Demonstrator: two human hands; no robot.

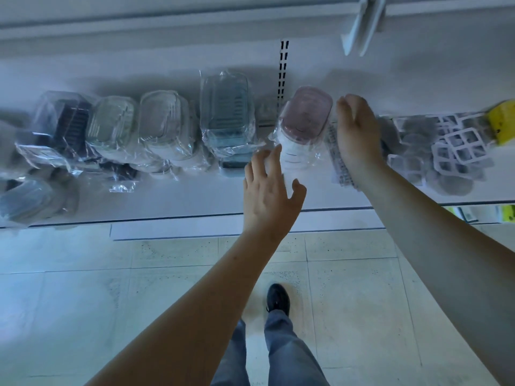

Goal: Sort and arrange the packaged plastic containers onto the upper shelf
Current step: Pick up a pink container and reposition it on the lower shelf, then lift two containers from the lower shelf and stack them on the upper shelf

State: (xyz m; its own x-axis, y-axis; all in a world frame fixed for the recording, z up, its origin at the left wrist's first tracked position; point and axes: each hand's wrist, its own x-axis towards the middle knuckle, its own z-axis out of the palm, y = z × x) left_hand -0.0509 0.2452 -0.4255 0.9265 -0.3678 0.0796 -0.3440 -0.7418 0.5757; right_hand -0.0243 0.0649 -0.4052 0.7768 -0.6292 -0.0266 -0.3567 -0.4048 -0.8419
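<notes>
1. No words or brand names can be read on any pack; it is all too blurry.
2. A pink pack (305, 118) of tubs in clear wrap sits on the white shelf (195, 196). It has a pink lid on top and white tubs under it.
3. The left hand (269, 193) is at the near end of the pink pack. Its fingers are spread apart and mostly straight, and the tips touch or nearly touch the wrap. I cannot tell if they press on it.
4. The right hand (358, 135) is just to the right of the pink pack. Its fingers are close together and bent a bit at the far end. I cannot tell if they touch the pack.
5. So the pink pack lies between the two hands, and no fingers wrap round it.
6. To the left of the pink pack stands a blue pack (227, 118), tall, in clear wrap.
7. Further left are two clear packs (139, 126) side by side, then a dark pack (65, 123).
8. A grey pack (26, 199) lies at the near left edge of the shelf.
9. On the right are white grid trays (457, 146) and something yellow (504, 123).
10. Down below is the tiled floor (362, 302), with a black shoe (278, 298) and grey trouser legs.
</notes>
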